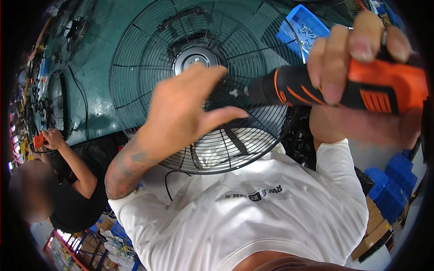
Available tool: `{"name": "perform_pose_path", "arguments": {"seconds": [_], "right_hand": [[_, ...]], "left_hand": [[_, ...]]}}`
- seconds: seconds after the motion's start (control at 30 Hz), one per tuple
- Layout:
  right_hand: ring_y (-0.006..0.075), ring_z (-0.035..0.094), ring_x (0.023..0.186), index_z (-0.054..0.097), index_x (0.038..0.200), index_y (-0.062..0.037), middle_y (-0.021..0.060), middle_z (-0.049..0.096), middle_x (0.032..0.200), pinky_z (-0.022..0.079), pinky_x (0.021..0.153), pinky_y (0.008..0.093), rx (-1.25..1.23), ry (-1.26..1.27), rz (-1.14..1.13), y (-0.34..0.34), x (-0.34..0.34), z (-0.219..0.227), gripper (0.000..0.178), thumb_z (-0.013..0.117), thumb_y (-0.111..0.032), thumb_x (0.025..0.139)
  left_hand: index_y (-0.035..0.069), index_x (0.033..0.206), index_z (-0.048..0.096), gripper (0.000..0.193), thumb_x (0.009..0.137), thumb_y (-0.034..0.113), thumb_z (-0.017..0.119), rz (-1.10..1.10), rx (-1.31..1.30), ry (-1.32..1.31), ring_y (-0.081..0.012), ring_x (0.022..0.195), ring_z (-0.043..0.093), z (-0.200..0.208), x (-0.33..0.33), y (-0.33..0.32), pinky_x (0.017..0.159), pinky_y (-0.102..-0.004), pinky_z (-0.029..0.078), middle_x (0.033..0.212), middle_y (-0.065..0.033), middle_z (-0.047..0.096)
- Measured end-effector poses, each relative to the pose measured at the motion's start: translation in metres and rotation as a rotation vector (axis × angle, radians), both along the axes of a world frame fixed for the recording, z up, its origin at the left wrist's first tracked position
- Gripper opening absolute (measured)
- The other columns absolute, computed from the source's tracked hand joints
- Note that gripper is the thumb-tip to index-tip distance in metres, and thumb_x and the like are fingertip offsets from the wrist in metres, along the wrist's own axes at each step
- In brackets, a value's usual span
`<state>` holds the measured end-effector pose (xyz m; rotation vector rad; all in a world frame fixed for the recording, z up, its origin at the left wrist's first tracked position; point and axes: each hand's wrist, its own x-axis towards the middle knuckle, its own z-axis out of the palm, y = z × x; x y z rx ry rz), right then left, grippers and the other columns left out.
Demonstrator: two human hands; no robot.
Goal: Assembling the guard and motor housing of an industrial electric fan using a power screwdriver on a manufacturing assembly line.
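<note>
An orange and black cordless screwdriver [298,86] lies across the view, gripped by my right hand [334,58]. Its nose points left, and a small silvery piece [235,92] at the tip is too blurred to tell as bit or screw. My left hand [181,101] hovers over a round black wire fan guard [153,54], thumb and fingers apart, with nothing visible in it. Beyond the fingers shows the silver hub [195,58] at the guard's middle. The guard's near edge reaches over my white shirt.
A blue bin [296,22] of screws stands at the far right of the green table [97,90]. Another person [74,189] works at the left, holding an orange tool [39,141]. Other fan parts [56,97] lie there. Blue bins [400,176] stand at lower right.
</note>
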<state>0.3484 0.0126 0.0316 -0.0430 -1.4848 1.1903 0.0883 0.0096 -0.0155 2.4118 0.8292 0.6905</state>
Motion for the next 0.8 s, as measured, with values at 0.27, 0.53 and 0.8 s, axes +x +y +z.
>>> {"name": "perform_pose_path", "arguments": {"seconds": [0.27,0.53,0.8], "right_hand": [[0.0096,0.058,0.058,0.065,0.120,-0.0059,0.0041,0.064,0.079,0.048,0.049,0.0220,-0.063,0.298,-0.647,0.070,-0.057,0.005,0.028,0.057,-0.028,0.104],[0.0140,0.064,0.073,0.068,0.096,-0.0070,0.0019,0.068,0.082,0.052,0.070,0.0297,-0.072,0.056,-0.539,0.118,-0.068,-0.035,0.024,0.075,-0.027,0.084],[0.0121,0.062,0.073,0.067,0.093,-0.0073,0.0004,0.066,0.080,0.050,0.070,0.0297,-0.124,0.077,-0.488,0.126,-0.082,-0.045,0.024,0.078,-0.026,0.083]], "left_hand": [[-0.002,0.121,0.073,0.031,0.102,0.021,0.067,0.899,-0.135,-0.082,-0.0008,0.065,0.036,0.006,-0.152,0.030,0.056,-0.0212,0.025,0.076,0.0099,0.051],[0.001,0.119,0.072,0.038,0.106,0.034,0.061,0.983,-0.524,-0.045,0.0007,0.054,0.030,-0.063,-0.218,0.025,0.048,-0.0226,0.019,0.067,0.0136,0.038],[-0.004,0.124,0.069,0.030,0.104,0.017,0.063,0.944,-0.473,-0.320,0.0026,0.059,0.031,-0.081,-0.204,0.022,0.051,-0.0199,0.020,0.073,0.0132,0.047]]}}
